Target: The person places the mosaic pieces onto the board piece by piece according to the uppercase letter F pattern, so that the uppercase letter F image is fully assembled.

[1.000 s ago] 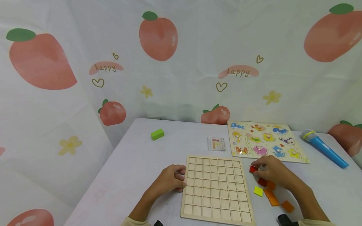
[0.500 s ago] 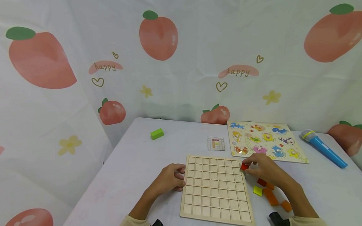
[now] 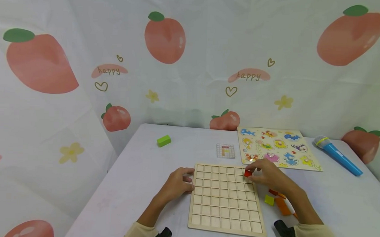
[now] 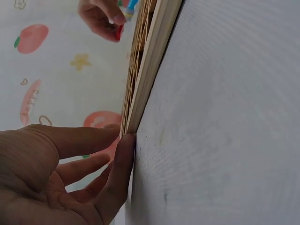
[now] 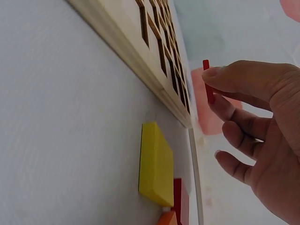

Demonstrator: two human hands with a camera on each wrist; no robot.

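A square wooden grid board (image 3: 226,203) lies on the white table. My left hand (image 3: 175,182) is at its left edge, with thumb and fingertips spaced along the side, touching it; in the left wrist view the fingertips (image 4: 124,140) meet the board's edge. My right hand (image 3: 269,175) pinches a small red square tile (image 5: 208,82) between thumb and fingers, over the board's far right corner cells. Beside the board's right side lie a yellow tile (image 3: 269,200), a dark red tile (image 5: 182,201) and orange tiles (image 3: 282,206), partly hidden by the right forearm.
Behind the board lies a small printed pattern card (image 3: 225,151). A sea-animal puzzle board (image 3: 280,147) stands farther back right, with a blue toy microphone (image 3: 339,155) beside it. A green block (image 3: 163,141) sits at the back left. A fruit-print cloth (image 3: 191,80) hangs behind.
My right hand has carried the red tile leftward from beside the board to over its far right corner. My left hand stays at the left edge.
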